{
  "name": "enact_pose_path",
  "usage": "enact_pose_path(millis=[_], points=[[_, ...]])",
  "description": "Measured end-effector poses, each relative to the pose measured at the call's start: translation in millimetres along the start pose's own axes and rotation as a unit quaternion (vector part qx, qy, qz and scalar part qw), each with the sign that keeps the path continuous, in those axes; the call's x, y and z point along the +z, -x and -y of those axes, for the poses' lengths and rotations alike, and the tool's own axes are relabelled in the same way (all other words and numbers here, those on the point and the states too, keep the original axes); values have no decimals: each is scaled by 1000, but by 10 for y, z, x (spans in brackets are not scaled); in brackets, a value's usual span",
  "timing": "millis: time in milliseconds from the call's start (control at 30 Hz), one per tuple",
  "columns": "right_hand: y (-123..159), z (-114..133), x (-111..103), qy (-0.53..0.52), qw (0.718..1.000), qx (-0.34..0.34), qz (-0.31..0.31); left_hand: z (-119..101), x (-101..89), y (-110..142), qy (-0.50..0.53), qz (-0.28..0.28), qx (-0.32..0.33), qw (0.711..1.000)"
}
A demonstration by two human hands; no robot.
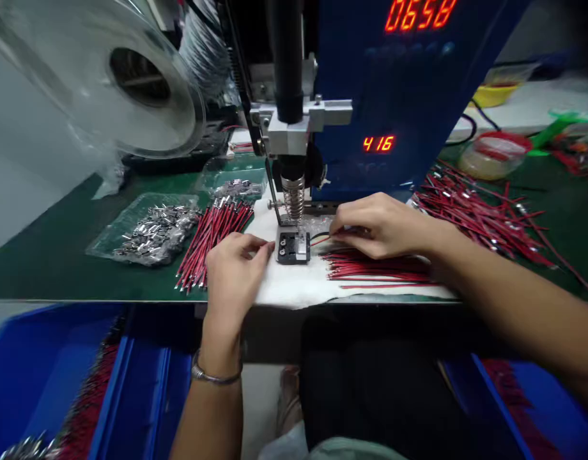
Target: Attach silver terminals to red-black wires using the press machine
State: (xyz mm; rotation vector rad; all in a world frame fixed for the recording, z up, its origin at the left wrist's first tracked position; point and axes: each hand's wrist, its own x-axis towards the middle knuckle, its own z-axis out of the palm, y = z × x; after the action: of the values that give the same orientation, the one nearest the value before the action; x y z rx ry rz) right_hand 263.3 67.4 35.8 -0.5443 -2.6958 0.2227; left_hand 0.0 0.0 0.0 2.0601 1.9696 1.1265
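Note:
My right hand (385, 223) pinches a red-and-black wire (320, 239), whose end reaches the small black fixture (287, 250) with a pale metal block. At the fixture's left edge is my left hand (236, 265), its thumb and forefinger drawn together; anything between them is too small to make out. Above the fixture hangs the soldering machine's head (294, 191), with a coiled spring around its tip. A row of red and black wires (371, 268) lies on the white cloth (289, 284) under my right hand. Beside my left hand sits a bundle of red wires with metal ends (215, 239).
Left of the bundle, a clear tray (150, 233) holds small metal parts, with another tray (239, 182) behind. The blue machine housing (380, 83) shows red digits. More wires (486, 217) are heaped at right. Blue bins (39, 358) stand below the table edge.

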Motion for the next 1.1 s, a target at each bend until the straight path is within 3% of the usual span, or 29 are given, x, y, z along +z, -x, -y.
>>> enact_pose_path(millis=[267,600,900,1100], points=[[-14,1,29,-2,1000,-22,-15,16,23,10,9,-8,-3,1000],[-9,1,44,-1,1000,1,-29,36,-1,-2,23,16,-27,999],[-15,16,28,-54,998,-8,-28,28,-31,4,10,27,-2,1000],[-28,64,50,-44,996,-22,-78,53,-25,9,95,35,-89,991]])
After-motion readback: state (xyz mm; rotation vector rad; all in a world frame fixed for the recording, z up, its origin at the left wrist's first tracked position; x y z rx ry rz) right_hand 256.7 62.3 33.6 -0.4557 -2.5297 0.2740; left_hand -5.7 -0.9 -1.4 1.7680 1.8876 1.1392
